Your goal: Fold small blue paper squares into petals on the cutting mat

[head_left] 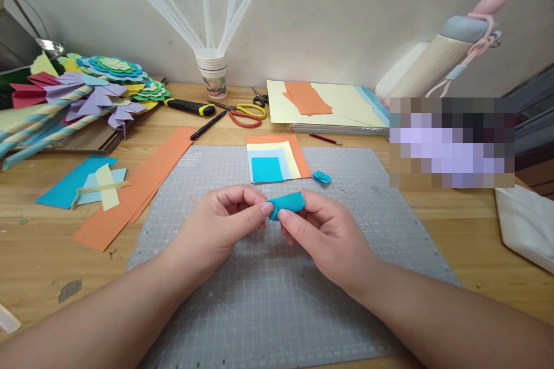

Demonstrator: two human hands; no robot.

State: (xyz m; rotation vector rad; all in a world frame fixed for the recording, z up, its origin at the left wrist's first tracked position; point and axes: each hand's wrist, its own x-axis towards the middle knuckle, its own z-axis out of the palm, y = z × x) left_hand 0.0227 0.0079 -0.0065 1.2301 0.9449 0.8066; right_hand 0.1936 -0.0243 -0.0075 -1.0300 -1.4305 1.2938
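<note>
My left hand (220, 225) and my right hand (324, 236) meet over the middle of a grey cutting mat (277, 277). Both pinch a small folded piece of blue paper (288, 203) a little above the mat. The left fingertips hold its left end, the right thumb and fingers curl round its right part. Behind the hands lies a stack of paper squares (274, 160), orange, yellow, pale blue and blue on top. A tiny folded blue piece (321, 177) rests on the mat to the right of that stack.
Orange paper strips (134, 190) and blue and yellow scraps (86, 184) lie to the left. Paper flowers (99, 92) fill the far left. At the back stand a cup of sticks (212, 78), a utility knife (190, 106), scissors (246, 112), and paper sheets (324, 105).
</note>
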